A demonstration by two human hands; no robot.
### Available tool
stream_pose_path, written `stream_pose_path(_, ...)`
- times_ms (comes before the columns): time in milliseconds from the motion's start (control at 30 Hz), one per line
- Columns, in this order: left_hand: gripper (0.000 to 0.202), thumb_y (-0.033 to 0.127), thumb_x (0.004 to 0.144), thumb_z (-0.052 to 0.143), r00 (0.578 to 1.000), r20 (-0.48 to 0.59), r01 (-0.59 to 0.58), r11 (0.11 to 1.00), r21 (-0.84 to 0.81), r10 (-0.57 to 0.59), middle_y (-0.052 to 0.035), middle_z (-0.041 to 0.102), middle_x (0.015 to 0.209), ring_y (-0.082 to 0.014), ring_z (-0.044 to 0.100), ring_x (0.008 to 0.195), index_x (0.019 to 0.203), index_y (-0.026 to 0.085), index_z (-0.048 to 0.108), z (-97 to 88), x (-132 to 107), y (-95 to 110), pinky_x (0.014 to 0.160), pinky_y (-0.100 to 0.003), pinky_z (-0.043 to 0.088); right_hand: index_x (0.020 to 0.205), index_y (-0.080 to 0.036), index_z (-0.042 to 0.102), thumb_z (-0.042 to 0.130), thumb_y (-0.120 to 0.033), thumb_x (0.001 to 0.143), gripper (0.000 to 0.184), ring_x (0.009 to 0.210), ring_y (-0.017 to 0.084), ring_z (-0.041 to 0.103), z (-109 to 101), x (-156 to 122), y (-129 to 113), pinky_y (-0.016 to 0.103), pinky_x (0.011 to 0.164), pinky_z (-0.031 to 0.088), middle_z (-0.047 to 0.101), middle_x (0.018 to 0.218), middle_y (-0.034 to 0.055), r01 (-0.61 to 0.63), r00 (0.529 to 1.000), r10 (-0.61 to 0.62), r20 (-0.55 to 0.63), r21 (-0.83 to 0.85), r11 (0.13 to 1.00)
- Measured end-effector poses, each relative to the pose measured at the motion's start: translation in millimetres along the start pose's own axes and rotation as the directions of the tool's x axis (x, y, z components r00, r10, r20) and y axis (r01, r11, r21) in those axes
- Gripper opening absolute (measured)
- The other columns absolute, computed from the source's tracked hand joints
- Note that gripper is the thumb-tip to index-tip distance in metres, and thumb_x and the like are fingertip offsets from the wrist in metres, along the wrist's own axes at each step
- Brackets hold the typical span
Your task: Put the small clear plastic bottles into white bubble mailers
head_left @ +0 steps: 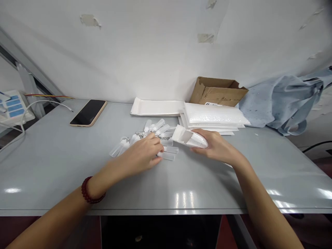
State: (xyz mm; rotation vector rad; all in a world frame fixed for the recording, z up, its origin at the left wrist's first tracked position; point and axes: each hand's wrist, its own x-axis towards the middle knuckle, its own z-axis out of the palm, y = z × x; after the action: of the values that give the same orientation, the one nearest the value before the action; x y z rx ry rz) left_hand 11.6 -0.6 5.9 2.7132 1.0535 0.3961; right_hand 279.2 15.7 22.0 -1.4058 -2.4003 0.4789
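Note:
Small clear plastic tubes with white ends, some with metal rings, lie in a loose pile (162, 129) near the middle of the table. My left hand (145, 152) is over the pile's near side, fingers curled in a pinch at a clear plastic tube (167, 156). Its fingertips partly hide the tube's white end. To the right, my right hand (212, 145) grips a white bubble mailer (193, 138), its mouth spread open and turned left toward the pile. I cannot make out anything inside it.
White bubble mailers (215, 116) are stacked behind my right hand, with another mailer (158, 108) lying flat to their left. A cardboard box (223, 95) and light blue cloth (280, 100) stand against the wall. A phone (88, 112) and white cable (46, 101) lie left.

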Motion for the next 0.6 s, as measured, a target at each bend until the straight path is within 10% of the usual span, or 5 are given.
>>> stream_pose_path(333, 0.008, 0.011, 0.072, 0.061, 0.994, 0.046, -0.086, 0.983, -0.164, 0.095, -0.0014, 0.055, 0.074, -0.0188, 0.048, 0.082, 0.074, 0.018, 0.057, 0.6, -1, 14, 0.065, -0.027, 0.042, 0.121, -0.022, 0.057, 0.063, -0.024, 0.075, 0.046, 0.09, 0.021, 0.064, 0, -3, -2, 0.031, 0.074, 0.051, 0.067, 0.111, 0.0033, 0.024, 1.0, -0.023, 0.017, -0.037, 0.999)
stream_pose_path(600, 0.009, 0.024, 0.074, 0.06, 0.975, -0.157, 0.117, 0.961, -0.251, -0.159, 0.0008, 0.059, 0.078, -0.0139, 0.052, 0.069, 0.08, 0.019, 0.055, -15.9, -2, 5, 0.06, -0.026, 0.041, 0.123, -0.021, 0.051, 0.06, -0.02, 0.074, 0.049, 0.098, 0.025, 0.06, 11, -5, -15, 0.037, 0.08, 0.047, 0.064, 0.108, 0.0083, 0.041, 0.998, -0.034, 0.046, -0.167, 0.985)
